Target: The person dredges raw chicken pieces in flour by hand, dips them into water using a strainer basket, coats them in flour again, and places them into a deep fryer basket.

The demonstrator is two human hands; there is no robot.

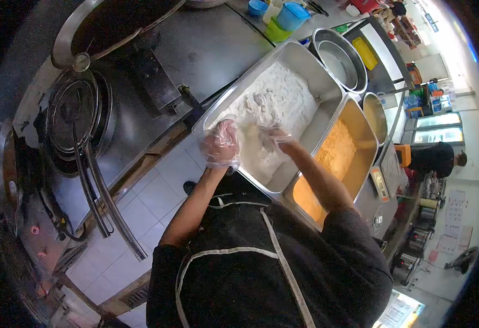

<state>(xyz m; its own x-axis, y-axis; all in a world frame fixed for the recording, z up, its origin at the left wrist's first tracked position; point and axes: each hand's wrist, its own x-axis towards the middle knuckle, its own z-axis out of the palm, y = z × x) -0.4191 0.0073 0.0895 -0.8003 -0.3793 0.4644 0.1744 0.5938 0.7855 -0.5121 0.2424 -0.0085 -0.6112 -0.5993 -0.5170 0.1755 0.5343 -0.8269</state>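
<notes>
A deep metal tray (327,87) holds white flour (294,90) with lumps of floured pieces (258,104) towards its far part. My left hand (221,143), in a clear plastic glove, is over the tray's near left rim, its fingers curled; what it holds, if anything, is hidden. My right hand (275,136), also gloved, is low in the tray at the flour, blurred by motion. Right of this tray stands a second metal tray (366,143) with orange powder (336,150).
Round metal bowls (340,63) stand behind the trays, near blue and green containers (287,21). Strainers with long handles (73,117) lie on the left counter, below a large pan (64,38). A digital scale (380,183) is at right. Another person (432,158) stands far right.
</notes>
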